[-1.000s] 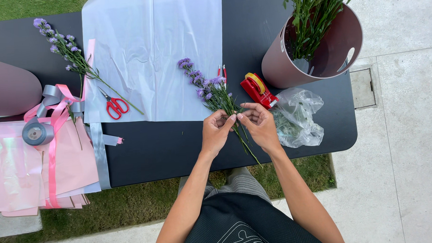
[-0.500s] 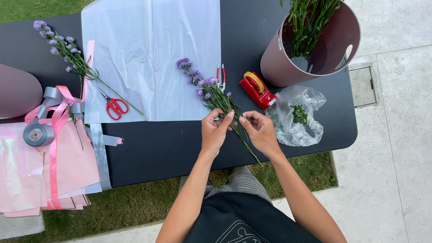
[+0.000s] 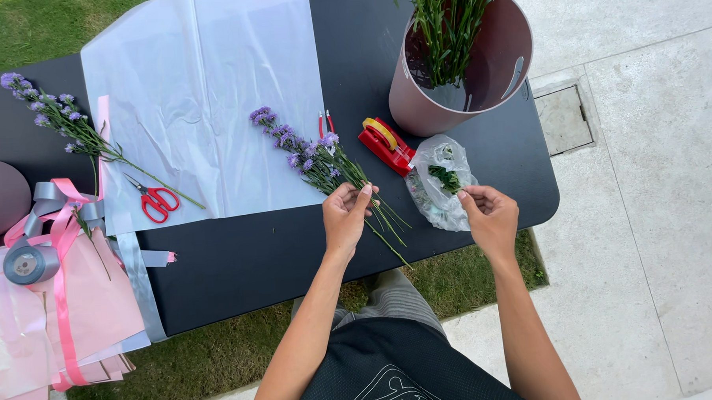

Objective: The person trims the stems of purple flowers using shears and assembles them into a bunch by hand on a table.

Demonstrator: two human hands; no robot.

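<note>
My left hand (image 3: 347, 216) grips the lower stems of a bunch of purple flowers (image 3: 307, 150) that lies slanted on the black table (image 3: 255, 259), its blooms on the white wrapping sheet (image 3: 202, 95). My right hand (image 3: 491, 215) is apart from the stems, its fingers curled together at the rim of a clear plastic bag (image 3: 435, 205). Green leaf scraps (image 3: 447, 177) lie inside the bag. Whether the fingertips pinch a leaf is unclear.
A red tape dispenser (image 3: 386, 144) lies between flowers and bag. Behind it stands a mauve bucket (image 3: 416, 103) with green stems. At the left are red scissors (image 3: 157, 201), another purple flower sprig (image 3: 69, 127), grey and pink ribbon (image 3: 38, 250) and pink wrapping sheets (image 3: 68, 312).
My right hand has left the flower stems and moved right to the plastic bag. My left hand still holds the bunch in the same spot.
</note>
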